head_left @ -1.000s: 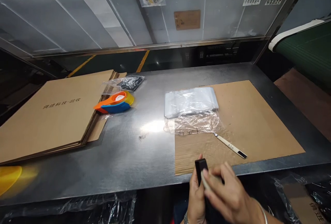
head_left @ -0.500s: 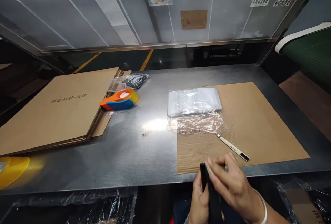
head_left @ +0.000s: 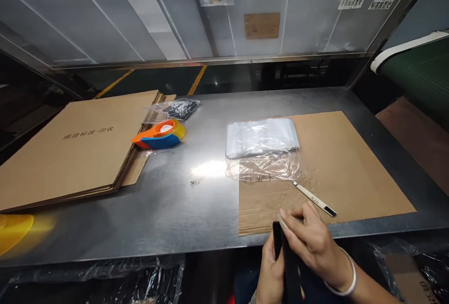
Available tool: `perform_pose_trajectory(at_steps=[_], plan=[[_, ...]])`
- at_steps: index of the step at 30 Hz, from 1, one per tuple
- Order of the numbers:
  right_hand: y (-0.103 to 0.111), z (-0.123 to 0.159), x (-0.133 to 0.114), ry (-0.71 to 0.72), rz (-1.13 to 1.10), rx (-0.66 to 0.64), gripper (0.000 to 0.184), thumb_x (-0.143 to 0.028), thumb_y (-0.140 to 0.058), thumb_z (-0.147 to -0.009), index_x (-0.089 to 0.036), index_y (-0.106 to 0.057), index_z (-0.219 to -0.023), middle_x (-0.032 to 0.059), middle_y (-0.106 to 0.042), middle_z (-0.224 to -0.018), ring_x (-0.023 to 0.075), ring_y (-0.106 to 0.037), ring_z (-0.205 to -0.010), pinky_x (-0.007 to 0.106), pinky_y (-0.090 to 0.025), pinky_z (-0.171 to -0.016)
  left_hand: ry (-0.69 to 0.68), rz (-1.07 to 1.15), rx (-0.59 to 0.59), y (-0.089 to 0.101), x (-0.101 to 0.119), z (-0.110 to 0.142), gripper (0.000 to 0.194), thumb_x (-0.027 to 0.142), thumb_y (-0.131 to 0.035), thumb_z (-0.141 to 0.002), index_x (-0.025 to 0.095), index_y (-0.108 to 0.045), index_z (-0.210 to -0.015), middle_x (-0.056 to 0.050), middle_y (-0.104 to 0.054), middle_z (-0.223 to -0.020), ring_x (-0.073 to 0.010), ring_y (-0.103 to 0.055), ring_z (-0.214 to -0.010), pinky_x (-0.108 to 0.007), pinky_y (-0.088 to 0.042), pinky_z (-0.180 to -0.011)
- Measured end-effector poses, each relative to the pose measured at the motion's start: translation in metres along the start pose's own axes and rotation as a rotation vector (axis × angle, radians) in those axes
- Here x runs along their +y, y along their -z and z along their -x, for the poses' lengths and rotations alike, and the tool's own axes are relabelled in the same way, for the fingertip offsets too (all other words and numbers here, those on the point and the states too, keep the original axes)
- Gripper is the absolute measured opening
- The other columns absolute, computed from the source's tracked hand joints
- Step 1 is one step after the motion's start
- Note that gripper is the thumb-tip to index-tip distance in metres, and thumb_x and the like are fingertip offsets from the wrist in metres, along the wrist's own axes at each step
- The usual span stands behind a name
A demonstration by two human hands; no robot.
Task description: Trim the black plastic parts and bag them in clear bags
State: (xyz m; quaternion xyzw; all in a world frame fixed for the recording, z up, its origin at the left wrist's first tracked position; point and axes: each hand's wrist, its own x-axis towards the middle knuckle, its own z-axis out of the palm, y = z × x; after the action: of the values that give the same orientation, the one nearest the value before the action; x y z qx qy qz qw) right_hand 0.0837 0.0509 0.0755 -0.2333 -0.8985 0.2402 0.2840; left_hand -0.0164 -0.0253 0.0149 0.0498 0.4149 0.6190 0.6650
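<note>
My left hand [head_left: 270, 273] is wrapped around a long, narrow black piece [head_left: 291, 271], held upright below the table's front edge. Its kind does not show, and its lower end runs out of view. At the top of that piece, the thumb and fingers of my right hand [head_left: 314, 243] are closed in a pinch against its edge. Just beyond my right hand lies a slim cream tool [head_left: 315, 198] marked A26, with a metal tip. A stack of clear plastic bags [head_left: 262, 138] rests past it on a flat cardboard sheet [head_left: 351, 168].
Flattened cardboard [head_left: 87, 145] is stacked on the left of the metal table [head_left: 175, 210]. Beside it are an orange and blue tape dispenser [head_left: 159, 135] and a bagged black item [head_left: 182, 107]. A yellow object [head_left: 16, 234] sits at the left edge. Plastic-lined containers stand below the front edge.
The view has shifted slightly. My right wrist and its white band have come up a little, while both hands stay on the black piece.
</note>
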Motion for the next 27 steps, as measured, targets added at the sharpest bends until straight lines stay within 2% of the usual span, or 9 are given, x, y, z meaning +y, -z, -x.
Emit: perform_pose_trajectory(at_steps=[2, 4, 6, 8, 11, 15, 18, 22, 27], plan=[[0.0, -0.001, 0.0, 0.044, -0.014, -0.033, 0.04, -0.012, -0.046, -0.085, -0.012, -0.05, -0.124, 0.01, -0.052, -0.084, 0.0202, -0.051, -0.077, 0.035, -0.049, -0.064, -0.082, -0.035, 0.053, 0.001, -0.002, 0.0, 0.062, 0.038, -0.07, -0.067, 0.02, -0.051, -0.123, -0.008, -0.066, -0.091, -0.0225, -0.06, -0.09, -0.03, -0.046, -0.083], [0.0, -0.003, 0.003, 0.022, -0.022, -0.023, 0.038, -0.013, -0.046, -0.085, -0.013, -0.052, -0.122, 0.0096, -0.052, -0.084, 0.0203, -0.051, -0.077, 0.035, -0.049, -0.065, -0.093, -0.072, 0.024, 0.002, -0.006, -0.001, 0.059, 0.038, -0.069, -0.069, 0.019, -0.051, -0.122, -0.004, -0.064, -0.07, -0.0156, -0.061, -0.067, -0.024, -0.05, -0.068], [0.0, -0.006, 0.012, -0.097, -0.069, 0.008, 0.034, -0.016, -0.045, -0.087, -0.017, -0.054, -0.12, 0.0086, -0.052, -0.086, 0.0198, -0.052, -0.079, 0.036, -0.049, -0.068, -0.031, -0.081, -0.065, 0.001, -0.01, -0.001, 0.062, 0.039, -0.065, -0.072, 0.02, -0.045, -0.127, 0.003, -0.054, -0.048, -0.0085, -0.048, -0.038, -0.018, -0.044, -0.043], [-0.001, -0.007, 0.025, -0.202, -0.163, 0.039, 0.032, -0.021, -0.044, -0.089, -0.02, -0.055, -0.119, 0.0071, -0.052, -0.089, 0.0183, -0.054, -0.082, 0.033, -0.049, -0.07, 0.029, -0.046, -0.13, 0.0, -0.013, -0.002, 0.069, 0.042, -0.06, -0.076, 0.022, -0.031, -0.135, 0.007, -0.045, -0.04, -0.0056, -0.035, -0.027, -0.015, -0.033, -0.03], [-0.001, -0.003, 0.049, -0.303, -0.215, 0.097, 0.033, -0.027, -0.044, -0.09, -0.021, -0.053, -0.121, 0.0062, -0.051, -0.096, 0.0165, -0.054, -0.087, 0.029, -0.048, -0.073, 0.067, 0.04, -0.16, -0.002, -0.011, -0.003, 0.083, 0.044, -0.06, -0.075, 0.025, -0.011, -0.14, 0.007, -0.047, -0.04, -0.0064, -0.035, -0.025, -0.014, -0.032, -0.026], [0.006, 0.014, 0.09, -0.423, 0.088, 0.146, 0.036, -0.036, -0.044, -0.09, -0.017, -0.055, -0.119, 0.0076, -0.053, -0.097, 0.0179, -0.054, -0.09, 0.029, -0.046, -0.077, 0.1, 0.083, -0.178, -0.003, -0.003, 0.001, 0.093, 0.037, -0.063, -0.074, 0.028, 0.004, -0.139, 0.006, -0.05, -0.044, -0.0082, -0.04, -0.025, -0.015, -0.035, -0.025], [0.014, 0.029, 0.125, -0.475, 0.389, 0.154, 0.044, -0.045, -0.038, -0.089, -0.013, -0.058, -0.114, 0.0102, -0.055, -0.092, 0.0219, -0.054, -0.087, 0.034, -0.046, -0.077, 0.105, 0.096, -0.181, -0.003, 0.001, 0.003, 0.094, 0.032, -0.062, -0.074, 0.029, 0.006, -0.139, 0.007, -0.051, -0.046, -0.0081, -0.04, -0.025, -0.015, -0.035, -0.024], [0.019, 0.044, 0.165, -0.54, 0.551, 0.178, 0.05, -0.046, -0.034, -0.087, -0.008, -0.061, -0.107, 0.014, -0.054, -0.085, 0.0276, -0.051, -0.082, 0.044, -0.043, -0.077, 0.119, 0.109, -0.2, -0.002, 0.0, 0.002, 0.095, 0.031, -0.061, -0.074, 0.027, 0.008, -0.138, 0.006, -0.052, -0.046, -0.0081, -0.041, -0.026, -0.015, -0.036, -0.024], [0.017, 0.052, 0.183, -0.585, 0.655, 0.151, 0.045, -0.039, -0.037, -0.085, -0.006, -0.061, -0.105, 0.0162, -0.053, -0.085, 0.0309, -0.047, -0.083, 0.047, -0.042, -0.075, 0.151, 0.117, -0.224, -0.001, -0.002, 0.001, 0.096, 0.029, -0.061, -0.073, 0.027, 0.011, -0.138, 0.006, -0.053, -0.046, -0.0087, -0.042, -0.025, -0.016, -0.037, -0.024]])
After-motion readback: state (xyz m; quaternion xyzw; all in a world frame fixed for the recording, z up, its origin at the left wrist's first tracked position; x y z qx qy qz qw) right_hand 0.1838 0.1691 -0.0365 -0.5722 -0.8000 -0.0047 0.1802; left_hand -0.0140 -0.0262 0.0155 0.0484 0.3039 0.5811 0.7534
